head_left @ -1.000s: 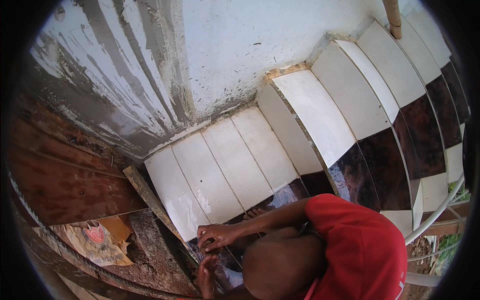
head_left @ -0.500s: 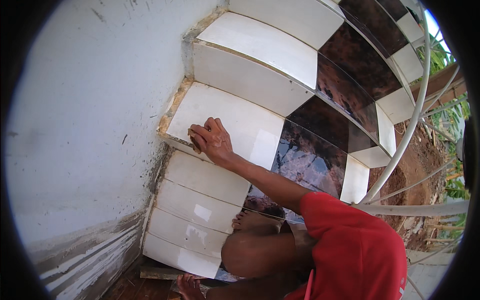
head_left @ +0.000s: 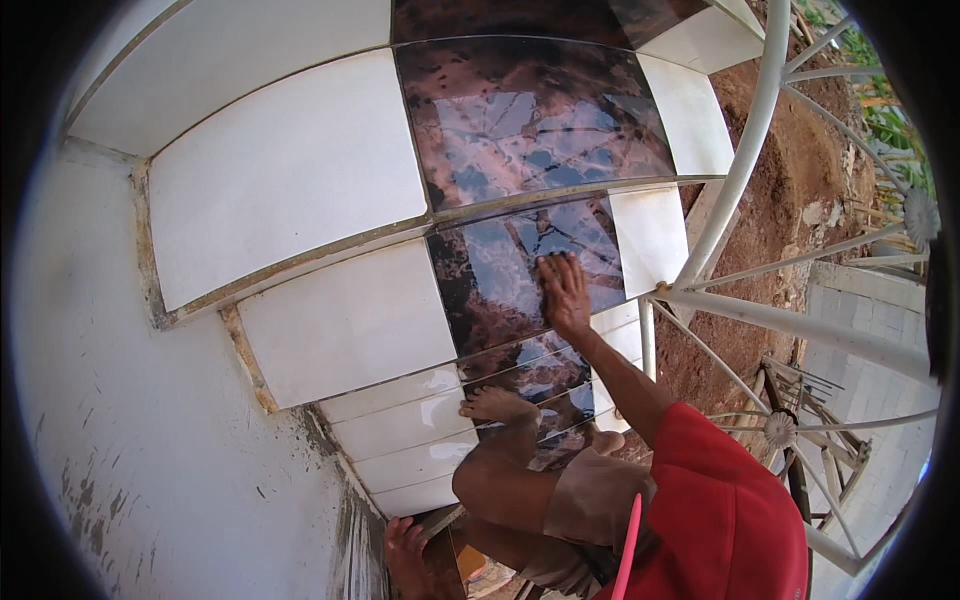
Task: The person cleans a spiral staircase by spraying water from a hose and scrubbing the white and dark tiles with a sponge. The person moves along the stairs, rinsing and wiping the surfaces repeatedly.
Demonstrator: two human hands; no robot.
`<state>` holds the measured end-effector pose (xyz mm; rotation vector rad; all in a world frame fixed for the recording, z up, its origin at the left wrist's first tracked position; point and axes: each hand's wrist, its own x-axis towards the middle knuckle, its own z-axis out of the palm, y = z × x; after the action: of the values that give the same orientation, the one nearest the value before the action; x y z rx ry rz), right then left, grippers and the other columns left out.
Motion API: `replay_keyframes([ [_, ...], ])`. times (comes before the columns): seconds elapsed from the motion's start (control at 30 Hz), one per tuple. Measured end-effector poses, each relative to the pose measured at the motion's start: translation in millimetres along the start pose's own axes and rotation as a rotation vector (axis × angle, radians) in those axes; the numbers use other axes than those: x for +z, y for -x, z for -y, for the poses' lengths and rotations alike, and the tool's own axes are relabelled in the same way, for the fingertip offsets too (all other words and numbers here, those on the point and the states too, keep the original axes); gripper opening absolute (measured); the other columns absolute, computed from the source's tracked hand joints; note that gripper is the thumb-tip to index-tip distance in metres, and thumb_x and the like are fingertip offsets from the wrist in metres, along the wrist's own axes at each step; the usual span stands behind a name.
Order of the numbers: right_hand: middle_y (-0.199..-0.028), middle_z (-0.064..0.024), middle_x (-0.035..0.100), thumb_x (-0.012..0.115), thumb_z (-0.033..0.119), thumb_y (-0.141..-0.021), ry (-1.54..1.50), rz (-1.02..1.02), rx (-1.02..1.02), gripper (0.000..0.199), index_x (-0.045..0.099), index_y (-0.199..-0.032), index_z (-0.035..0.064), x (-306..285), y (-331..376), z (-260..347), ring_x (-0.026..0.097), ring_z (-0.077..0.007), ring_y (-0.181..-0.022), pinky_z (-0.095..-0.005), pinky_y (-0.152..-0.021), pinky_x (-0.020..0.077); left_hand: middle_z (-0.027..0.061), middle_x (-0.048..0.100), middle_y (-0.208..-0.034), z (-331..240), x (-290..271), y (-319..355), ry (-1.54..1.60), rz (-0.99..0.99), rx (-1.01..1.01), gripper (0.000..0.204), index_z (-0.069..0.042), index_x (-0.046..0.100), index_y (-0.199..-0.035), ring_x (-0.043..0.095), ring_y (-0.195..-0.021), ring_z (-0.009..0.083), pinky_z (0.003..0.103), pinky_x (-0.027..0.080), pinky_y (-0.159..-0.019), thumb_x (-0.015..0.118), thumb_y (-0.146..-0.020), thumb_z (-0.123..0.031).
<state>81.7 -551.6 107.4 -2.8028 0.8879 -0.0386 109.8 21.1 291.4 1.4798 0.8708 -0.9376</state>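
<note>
My right hand (head_left: 566, 290), reaching out from a red sleeve, is pressed palm down on a glossy dark marbled tile (head_left: 500, 250) of a stair tread. Its fingers are bent close together, and what lies under them is hidden. A white tile (head_left: 350, 325) adjoins the dark one on the left, and a narrow white tile (head_left: 648, 240) on the right. Low in the view, my left hand (head_left: 405, 545) rests beside a wooden strip (head_left: 440, 520) near the wall foot, fingers extended and apart, with nothing seen in them.
A stained pale wall (head_left: 150, 400) runs along the left. White metal railing (head_left: 740, 190) curves along the right, with reddish soil (head_left: 745, 130) beyond. Further tiled steps (head_left: 270, 170) rise ahead. My bare foot (head_left: 500, 404) stands on narrow tiled bands below my right hand.
My right hand has gone from the white tread tile near the wall, where it held a brownish pad, rightward onto the dark tile. The view has turned and shifted toward the railing.
</note>
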Motion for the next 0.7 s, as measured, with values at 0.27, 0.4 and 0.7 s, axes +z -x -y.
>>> replay_keyframes([
  [0.27,-0.133,-0.0177,0.063,0.057,-0.005,-0.095,-0.231,-0.231,0.232,0.045,0.063,-0.138,0.0079,-64,11,-73,0.058,-0.0387,-0.124,-0.0487,-0.104,0.0482,0.0120,0.063,-0.132,-63,122,54,-0.161,0.147,-0.044,0.058,-0.005,0.054,-0.142,0.063,-0.116,0.0238,0.039,0.052,-0.095,0.059,-0.104,-0.049],
  [0.4,-0.157,-0.0122,0.045,0.064,0.000,-0.084,-0.495,0.090,-0.210,0.055,0.063,-0.137,0.0163,-15,-6,116,0.044,-0.0395,-0.140,-0.0498,-0.106,0.0520,0.0121,0.065,-0.128,-89,149,99,-0.194,0.063,0.005,0.055,-0.005,0.055,-0.141,0.065,-0.113,0.0231,0.035,0.053,-0.093,0.061,-0.104,-0.046],
  [0.7,-0.164,0.0014,0.039,0.066,0.007,-0.087,-0.203,0.152,-0.056,0.072,0.049,-0.154,0.0289,11,73,32,0.036,-0.0299,-0.150,-0.0568,-0.123,0.0296,0.0104,0.067,-0.124,-102,166,119,-0.566,0.041,-0.113,0.040,-0.005,0.060,-0.135,0.065,-0.112,0.0211,0.037,0.050,-0.097,0.054,-0.109,-0.034],
])
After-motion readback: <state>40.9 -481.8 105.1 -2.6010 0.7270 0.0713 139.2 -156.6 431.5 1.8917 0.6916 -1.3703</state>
